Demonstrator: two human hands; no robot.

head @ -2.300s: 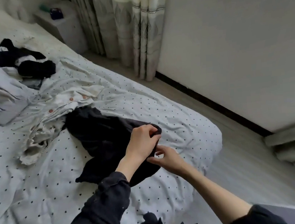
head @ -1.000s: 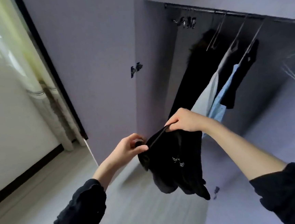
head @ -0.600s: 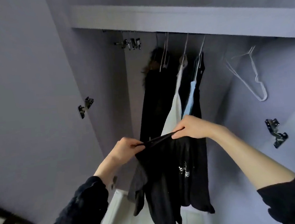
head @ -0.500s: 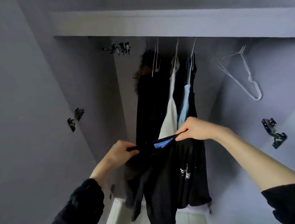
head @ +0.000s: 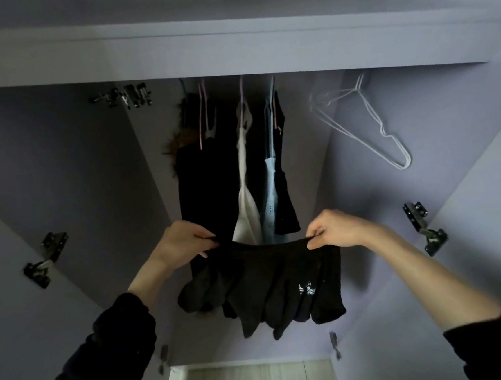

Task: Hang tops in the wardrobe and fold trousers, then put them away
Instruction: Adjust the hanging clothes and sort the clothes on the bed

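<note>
Head view: you face the open lilac wardrobe [head: 59, 164], with dark and pale hanging garments [head: 243, 172] at centre and white wire hangers [head: 367, 119] far right. Near you, the black fabric top [head: 269, 282] hangs stretched between your left hand [head: 181, 244] and right hand [head: 334, 228], each pinching its upper edge.

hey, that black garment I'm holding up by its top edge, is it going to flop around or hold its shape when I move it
Likely floppy: the black garment sags between the left hand and right hand and hangs in loose folds. Probably light, since fingertip pinches carry it. Let one corner go and it would likely collapse to the other side. An empty white hanger hangs nearby.
</note>
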